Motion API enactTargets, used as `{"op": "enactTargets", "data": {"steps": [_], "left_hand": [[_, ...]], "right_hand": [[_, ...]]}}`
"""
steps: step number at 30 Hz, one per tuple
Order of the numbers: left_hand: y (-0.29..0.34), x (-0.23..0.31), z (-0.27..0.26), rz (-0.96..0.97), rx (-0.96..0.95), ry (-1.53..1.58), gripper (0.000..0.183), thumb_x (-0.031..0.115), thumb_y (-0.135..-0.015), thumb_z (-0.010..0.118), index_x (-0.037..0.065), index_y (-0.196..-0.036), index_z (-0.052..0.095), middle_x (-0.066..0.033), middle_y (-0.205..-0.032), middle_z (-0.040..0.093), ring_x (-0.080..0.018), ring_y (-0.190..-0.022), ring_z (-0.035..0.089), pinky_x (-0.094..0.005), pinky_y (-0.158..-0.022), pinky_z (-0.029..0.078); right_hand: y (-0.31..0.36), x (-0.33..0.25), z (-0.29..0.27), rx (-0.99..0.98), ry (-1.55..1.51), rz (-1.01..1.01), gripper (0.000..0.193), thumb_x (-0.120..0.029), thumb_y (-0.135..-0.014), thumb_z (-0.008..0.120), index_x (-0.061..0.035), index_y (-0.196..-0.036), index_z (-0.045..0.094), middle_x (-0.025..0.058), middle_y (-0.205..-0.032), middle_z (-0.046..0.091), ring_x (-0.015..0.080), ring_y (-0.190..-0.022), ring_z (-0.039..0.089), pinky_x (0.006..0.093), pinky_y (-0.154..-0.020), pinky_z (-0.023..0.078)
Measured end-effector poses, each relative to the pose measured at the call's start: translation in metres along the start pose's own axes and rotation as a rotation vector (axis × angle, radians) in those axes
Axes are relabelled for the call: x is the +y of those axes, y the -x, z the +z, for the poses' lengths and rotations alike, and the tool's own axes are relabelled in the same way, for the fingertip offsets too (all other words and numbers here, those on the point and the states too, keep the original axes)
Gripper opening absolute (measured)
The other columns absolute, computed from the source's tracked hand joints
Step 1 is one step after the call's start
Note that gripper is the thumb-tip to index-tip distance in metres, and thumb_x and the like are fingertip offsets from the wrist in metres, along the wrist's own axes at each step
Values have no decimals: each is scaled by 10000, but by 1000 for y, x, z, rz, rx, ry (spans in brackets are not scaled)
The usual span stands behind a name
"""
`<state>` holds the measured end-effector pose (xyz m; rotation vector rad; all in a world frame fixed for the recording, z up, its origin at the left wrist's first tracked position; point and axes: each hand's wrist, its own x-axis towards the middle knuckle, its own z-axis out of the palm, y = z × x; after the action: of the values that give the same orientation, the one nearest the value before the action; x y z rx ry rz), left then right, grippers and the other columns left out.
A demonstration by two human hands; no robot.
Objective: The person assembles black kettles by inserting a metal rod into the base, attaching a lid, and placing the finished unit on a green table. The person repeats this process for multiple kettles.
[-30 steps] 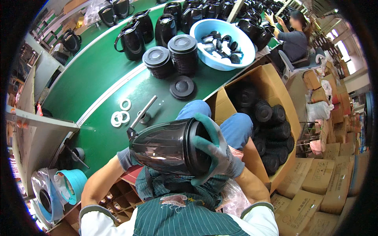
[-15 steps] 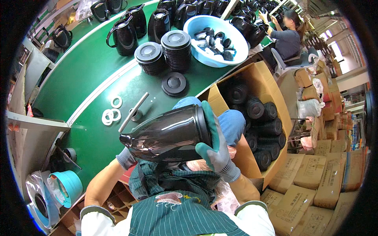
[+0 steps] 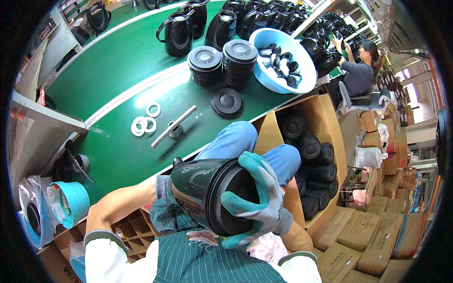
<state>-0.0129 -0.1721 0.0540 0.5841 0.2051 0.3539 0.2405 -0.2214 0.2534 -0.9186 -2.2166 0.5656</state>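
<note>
Held over my lap is a glossy black jug [image 3: 193, 186], tilted so that its spout end points left and its round base end faces right and toward me. My right hand [image 3: 257, 200], in a grey and teal glove, has its fingers spread around the black base disc [image 3: 231, 195] at that end. Of my left hand [image 3: 163, 187], only the grey glove cuff shows; it reaches behind the jug and supports it, its fingers hidden. On the green bench ahead lie a metal T-handled tool [image 3: 174, 127], several white rings [image 3: 153, 110] and a single black disc [image 3: 226, 102].
Two stacks of black discs [image 3: 205, 61] stand beside a light-blue basin [image 3: 309, 70] of small black and white parts. Black jugs [image 3: 178, 35] line the far bench. An open carton [image 3: 271, 129] of black discs is at my right. A co-worker [image 3: 358, 70] sits beyond.
The jug has come nearer to me and turned, its base end now facing me more. My right hand has moved down with it, fingers now spread across the base. The view has shifted.
</note>
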Motion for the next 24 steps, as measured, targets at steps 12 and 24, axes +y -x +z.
{"op": "enactTargets", "data": {"steps": [12,24], "left_hand": [[20,15,-77,395,653,-578,394,107,-1016,603,-31,-1384,584,-129,-1276,704,-208,-1032,716,-326,-920,607],[-7,79,45,758,787,-1443,313,167,-798,758,9,-1067,779,-147,-958,775,-306,-887,766,-381,-896,593]], "right_hand": [[44,55,13,299,-1124,954,867,-522,-1047,527,-127,-1681,88,127,-1700,209,271,-1527,308,444,-1246,222],[18,53,24,399,-563,527,590,-330,-1130,386,103,-1531,374,222,-1465,540,285,-1345,547,375,-1137,429]]}}
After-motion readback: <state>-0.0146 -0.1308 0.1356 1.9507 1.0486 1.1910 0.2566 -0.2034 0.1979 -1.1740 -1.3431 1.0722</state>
